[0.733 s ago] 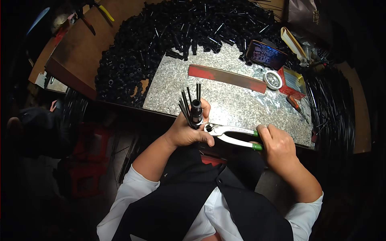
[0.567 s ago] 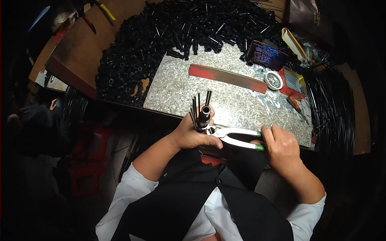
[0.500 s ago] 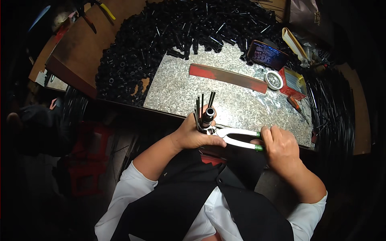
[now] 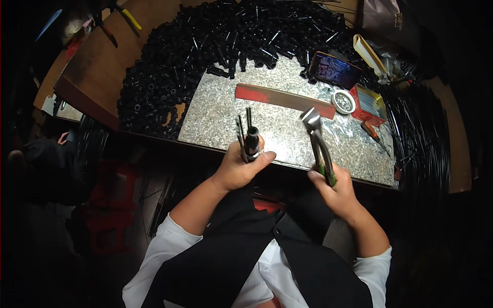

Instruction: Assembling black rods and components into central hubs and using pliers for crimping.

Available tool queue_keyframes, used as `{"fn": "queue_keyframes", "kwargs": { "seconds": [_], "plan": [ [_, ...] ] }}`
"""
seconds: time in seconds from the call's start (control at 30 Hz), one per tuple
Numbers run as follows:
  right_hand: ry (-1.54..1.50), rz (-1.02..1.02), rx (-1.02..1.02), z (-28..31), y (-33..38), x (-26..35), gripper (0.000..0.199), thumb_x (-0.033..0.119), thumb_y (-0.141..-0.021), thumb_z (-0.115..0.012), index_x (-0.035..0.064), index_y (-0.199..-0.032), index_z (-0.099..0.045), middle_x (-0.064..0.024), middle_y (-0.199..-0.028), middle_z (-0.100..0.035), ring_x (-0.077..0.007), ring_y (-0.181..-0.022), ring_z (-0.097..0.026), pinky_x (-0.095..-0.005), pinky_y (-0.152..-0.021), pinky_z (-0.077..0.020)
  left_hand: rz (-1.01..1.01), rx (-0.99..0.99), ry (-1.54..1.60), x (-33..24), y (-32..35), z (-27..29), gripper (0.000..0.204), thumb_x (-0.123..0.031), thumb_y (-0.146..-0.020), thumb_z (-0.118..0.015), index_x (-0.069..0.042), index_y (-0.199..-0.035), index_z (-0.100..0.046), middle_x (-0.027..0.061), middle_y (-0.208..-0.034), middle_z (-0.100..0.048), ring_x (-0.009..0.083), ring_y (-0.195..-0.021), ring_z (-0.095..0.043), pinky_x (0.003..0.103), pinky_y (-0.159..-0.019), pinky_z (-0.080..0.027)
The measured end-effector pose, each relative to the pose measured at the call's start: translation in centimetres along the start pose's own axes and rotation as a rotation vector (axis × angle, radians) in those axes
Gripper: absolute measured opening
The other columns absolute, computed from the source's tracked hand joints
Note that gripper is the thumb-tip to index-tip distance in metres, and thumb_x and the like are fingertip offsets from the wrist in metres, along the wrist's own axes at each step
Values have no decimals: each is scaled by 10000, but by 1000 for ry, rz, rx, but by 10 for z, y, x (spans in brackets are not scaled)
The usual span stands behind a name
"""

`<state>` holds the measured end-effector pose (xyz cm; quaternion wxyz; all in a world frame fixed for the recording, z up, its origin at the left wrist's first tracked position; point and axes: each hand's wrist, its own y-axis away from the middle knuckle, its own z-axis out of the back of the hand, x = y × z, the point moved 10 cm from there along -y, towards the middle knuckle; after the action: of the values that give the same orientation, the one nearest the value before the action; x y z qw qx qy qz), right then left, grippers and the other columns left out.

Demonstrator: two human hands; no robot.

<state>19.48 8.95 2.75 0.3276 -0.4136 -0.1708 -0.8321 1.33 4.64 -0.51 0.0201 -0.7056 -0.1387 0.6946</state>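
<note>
My left hand (image 4: 236, 168) is closed round an upright black tubular part (image 4: 252, 138) with several thin dark rods standing beside it, just in front of the table's near edge. A short bright piece, too small to name, shows by my thumb. My right hand (image 4: 336, 192) grips the green handles of a pair of end-cutting pincers (image 4: 317, 141). Their metal head points up and away over the tabletop, apart from the tube. The handles are close together. My palms hide the lower end of the tube and part of the handles.
Black tubular parts (image 4: 169, 66) are heaped behind the speckled tabletop (image 4: 205, 123). A worn red bar (image 4: 282, 100) lies across it. At right are a phone (image 4: 336, 69), a white dish (image 4: 344, 101), a red box (image 4: 367, 105), an orange-handled screwdriver (image 4: 371, 131) and many thin rods (image 4: 421, 133).
The pincers have come away from the tube, swung upright and their handles have drawn together. My right hand has turned; my left has shifted slightly left with the tube.
</note>
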Motion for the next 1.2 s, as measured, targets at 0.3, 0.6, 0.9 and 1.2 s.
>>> {"fn": "queue_keyframes", "kwargs": {
  "seconds": [0.3, 0.6, 0.9, 1.2],
  "plan": [
    [-299, 250, -102, -24, -23, 58, 149, 98, -811, -673, -12, -874, -596, -72, -705, -600, -120, -620, -559, -269, -575, -445, -77, 46, 19, -12, 8, -26, 187, -9, -828, -598, -73, -732, -451, -53, -679, -405, 45, -627, -375, 234, -556, -343],
    [-136, 403, -133, -20, -23, 62, 97, 59, -798, -663, -3, -820, -591, -91, -660, -569, -153, -558, -552, -276, -520, -422, -107, 239, -33, -10, 11, -33, 109, 16, -805, -629, -10, -888, -563, 57, -862, -552, 142, -777, -531, 299, -685, -437],
    [-6, 496, -143, -24, -14, 71, 144, -3, -740, -652, 1, -863, -578, -132, -718, -593, -242, -617, -622, -315, -545, -461, -96, 261, -35, 1, 15, -35, 151, 34, -808, -587, -6, -953, -580, 43, -891, -584, 101, -826, -556, 264, -731, -453],
    [-267, 164, -37, -10, -7, 38, 399, -22, -803, -637, 53, -1074, -353, -65, -861, -557, -104, -730, -551, -249, -653, -452, 68, 101, 141, -2, 6, -16, 274, -110, -812, -692, -88, -765, -423, -42, -645, -414, 45, -567, -388, 220, -504, -328]
  ]
}}
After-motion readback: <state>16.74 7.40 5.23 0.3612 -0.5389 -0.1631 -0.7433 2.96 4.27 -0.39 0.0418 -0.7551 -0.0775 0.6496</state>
